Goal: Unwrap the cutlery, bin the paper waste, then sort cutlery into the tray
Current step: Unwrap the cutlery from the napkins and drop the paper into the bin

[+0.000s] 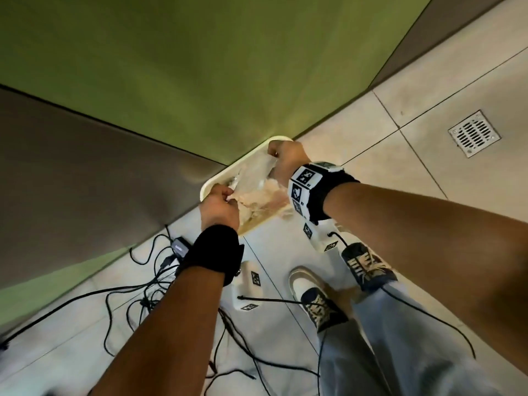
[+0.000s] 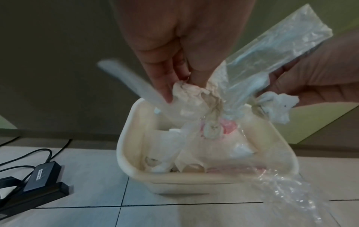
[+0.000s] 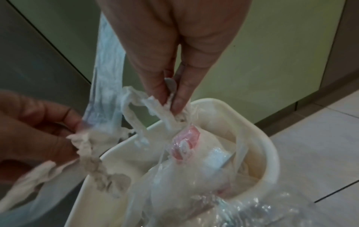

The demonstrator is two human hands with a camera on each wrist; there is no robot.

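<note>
Both hands hover over a cream bin [image 1: 208, 186] on the floor. A clear cutlery wrapper [image 1: 257, 172] stretches between them. My left hand [image 1: 225, 195] pinches crumpled napkin paper [image 2: 186, 95] at the wrapper's lower end, and a blurred white plastic cutlery handle [image 2: 124, 79] sticks out beside its fingers. My right hand [image 1: 274, 151] grips the upper end of the wrapper [image 2: 272, 46], which has a white piece [image 2: 250, 83] inside. In the right wrist view its fingertips [image 3: 180, 101] pinch torn napkin shreds [image 3: 155, 107]. Inside the bin [image 2: 136, 173] lie crumpled paper and plastic.
Black cables and an adapter [image 1: 180, 247] sprawl on the tiles left of the bin. A clear liner bag [image 2: 281, 192] hangs over the bin's near rim. My shoes [image 1: 314, 298] stand close behind. A floor drain [image 1: 474, 132] sits far right. Green cabinet fronts [image 1: 200, 67] rise behind.
</note>
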